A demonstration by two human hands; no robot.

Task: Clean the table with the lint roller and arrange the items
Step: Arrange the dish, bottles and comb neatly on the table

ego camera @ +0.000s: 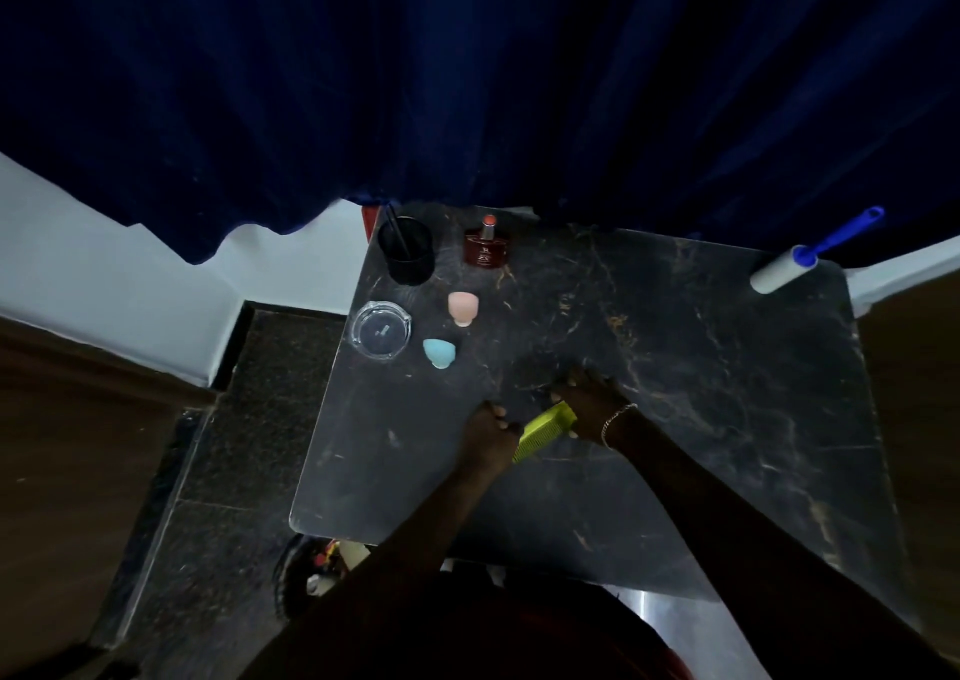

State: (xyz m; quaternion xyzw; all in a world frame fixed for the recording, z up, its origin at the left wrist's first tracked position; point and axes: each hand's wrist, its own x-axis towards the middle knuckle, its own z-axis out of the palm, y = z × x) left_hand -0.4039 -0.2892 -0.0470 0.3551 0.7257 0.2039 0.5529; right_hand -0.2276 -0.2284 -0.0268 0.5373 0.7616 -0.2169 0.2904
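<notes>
I have the comb (543, 431) pinched between both hands, left hand (488, 435) on its near end, right hand (592, 409) closed over its far end, low over the table (701, 419). The roller (784, 274) lies well beyond the comb, at the table's far right corner, overhanging; a careless reach could knock it off

My hands (540, 419) met over the green comb (545, 430) at mid-surface. The left rear corner was crowded: black cup (406, 250), red bottle (486, 248), glass ashtray (381, 329), pink sponge (463, 307) and blue sponge (439, 353), standing near one another, gaps probably narrow. The lint roller (784, 269) lay at the far right corner. Between them the dark surface (701, 367) lay open.
</notes>
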